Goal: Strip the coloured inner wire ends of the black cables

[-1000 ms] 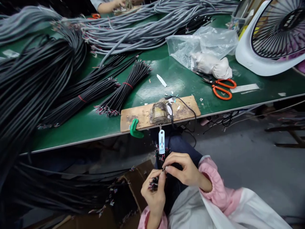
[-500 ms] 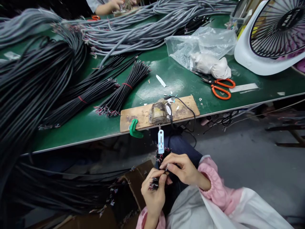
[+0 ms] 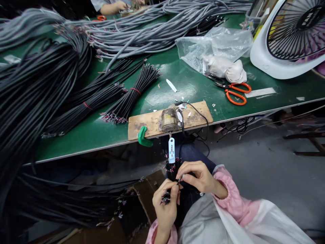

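My left hand (image 3: 166,200) is closed around a bundle of thin black cables (image 3: 166,196), whose stripped ends with red and white wires poke out beside the fingers. One cable end stands out at the left fingertips. There, my right hand (image 3: 196,176) pinches its small pale tip between thumb and forefinger. Just beyond my hands, more black cable ends (image 3: 171,167) lie under a light blue slotted plastic piece (image 3: 171,150). That piece sits on a metal shaft from a small, grimy motor-like block (image 3: 169,120) on a wooden board (image 3: 147,120).
A green clamp (image 3: 144,137) grips the board at the table edge. Black cable bundles (image 3: 132,95) and grey cables (image 3: 142,37) cover the left and back. Orange-handled scissors (image 3: 236,93), a plastic bag (image 3: 215,44) and a fan (image 3: 291,37) stand right. A co-worker's arm (image 3: 111,7) shows behind.
My right hand has shifted slightly right and the left has moved a little with it. The cable tip between them shows more clearly now.
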`<control>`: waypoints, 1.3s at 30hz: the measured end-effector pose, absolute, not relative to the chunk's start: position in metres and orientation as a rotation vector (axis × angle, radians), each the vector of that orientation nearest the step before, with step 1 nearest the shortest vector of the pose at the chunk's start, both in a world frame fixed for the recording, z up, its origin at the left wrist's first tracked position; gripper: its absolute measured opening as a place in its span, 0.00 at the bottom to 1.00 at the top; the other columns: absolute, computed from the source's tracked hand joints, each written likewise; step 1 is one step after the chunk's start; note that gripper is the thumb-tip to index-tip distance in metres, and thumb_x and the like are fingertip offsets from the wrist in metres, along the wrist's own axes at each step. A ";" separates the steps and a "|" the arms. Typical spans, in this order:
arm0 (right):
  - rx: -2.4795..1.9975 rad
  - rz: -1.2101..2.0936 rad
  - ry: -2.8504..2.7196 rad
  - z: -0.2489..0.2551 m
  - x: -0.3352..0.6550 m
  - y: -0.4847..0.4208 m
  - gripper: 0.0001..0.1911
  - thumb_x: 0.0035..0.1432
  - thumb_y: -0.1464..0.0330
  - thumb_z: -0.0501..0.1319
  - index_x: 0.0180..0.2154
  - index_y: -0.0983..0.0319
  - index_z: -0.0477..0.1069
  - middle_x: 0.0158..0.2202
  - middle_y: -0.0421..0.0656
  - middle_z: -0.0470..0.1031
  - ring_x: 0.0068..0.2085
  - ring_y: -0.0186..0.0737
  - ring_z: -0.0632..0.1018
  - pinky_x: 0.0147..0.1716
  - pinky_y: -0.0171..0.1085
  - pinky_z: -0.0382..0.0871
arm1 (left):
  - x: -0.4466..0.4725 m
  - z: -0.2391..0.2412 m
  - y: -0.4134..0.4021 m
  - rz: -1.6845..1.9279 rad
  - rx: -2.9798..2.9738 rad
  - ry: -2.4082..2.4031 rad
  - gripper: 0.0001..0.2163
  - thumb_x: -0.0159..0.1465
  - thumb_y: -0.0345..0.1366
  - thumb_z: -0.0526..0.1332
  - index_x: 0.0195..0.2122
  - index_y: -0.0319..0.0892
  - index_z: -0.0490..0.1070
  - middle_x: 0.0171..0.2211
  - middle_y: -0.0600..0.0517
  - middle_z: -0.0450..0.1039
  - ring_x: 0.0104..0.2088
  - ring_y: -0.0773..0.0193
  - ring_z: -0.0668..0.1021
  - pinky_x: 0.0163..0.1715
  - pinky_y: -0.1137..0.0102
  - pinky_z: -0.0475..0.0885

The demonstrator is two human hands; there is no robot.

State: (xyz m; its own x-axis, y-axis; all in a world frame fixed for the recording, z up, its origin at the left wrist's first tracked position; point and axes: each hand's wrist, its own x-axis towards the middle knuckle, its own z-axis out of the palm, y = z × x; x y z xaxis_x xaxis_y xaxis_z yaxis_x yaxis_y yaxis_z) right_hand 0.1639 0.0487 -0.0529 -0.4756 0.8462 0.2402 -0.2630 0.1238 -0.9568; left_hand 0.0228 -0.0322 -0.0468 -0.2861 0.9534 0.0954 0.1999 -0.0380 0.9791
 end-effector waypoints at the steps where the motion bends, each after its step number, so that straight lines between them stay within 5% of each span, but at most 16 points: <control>1: -0.602 1.496 -1.493 -0.051 0.165 0.049 0.15 0.68 0.61 0.60 0.36 0.66 0.79 0.34 0.51 0.82 0.35 0.41 0.80 0.36 0.39 0.75 | 0.022 -0.047 -0.032 1.377 1.240 1.548 0.12 0.68 0.32 0.61 0.25 0.41 0.73 0.18 0.58 0.67 0.15 0.70 0.69 0.17 0.75 0.62; 26: -0.623 1.282 -1.618 -0.044 0.165 0.049 0.14 0.69 0.64 0.60 0.35 0.65 0.78 0.29 0.48 0.81 0.31 0.40 0.77 0.33 0.39 0.73 | 0.018 -0.053 -0.038 1.281 1.021 1.460 0.15 0.69 0.38 0.61 0.25 0.40 0.74 0.20 0.57 0.64 0.14 0.74 0.64 0.14 0.77 0.56; 39: -0.675 1.437 -1.585 -0.050 0.159 0.043 0.16 0.71 0.61 0.55 0.36 0.64 0.75 0.32 0.47 0.77 0.33 0.39 0.77 0.35 0.37 0.71 | 0.020 -0.051 -0.034 1.313 0.927 1.481 0.17 0.66 0.43 0.64 0.22 0.40 0.71 0.22 0.55 0.66 0.16 0.72 0.65 0.16 0.76 0.58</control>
State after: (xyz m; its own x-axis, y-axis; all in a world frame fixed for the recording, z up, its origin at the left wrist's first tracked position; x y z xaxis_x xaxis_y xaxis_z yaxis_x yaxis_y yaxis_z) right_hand 0.1590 0.0435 -0.0501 -0.4765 0.8459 0.2396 -0.1559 0.1869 -0.9699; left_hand 0.0198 -0.0336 -0.0505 -0.2929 0.9440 -0.1518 -0.0377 0.1472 0.9884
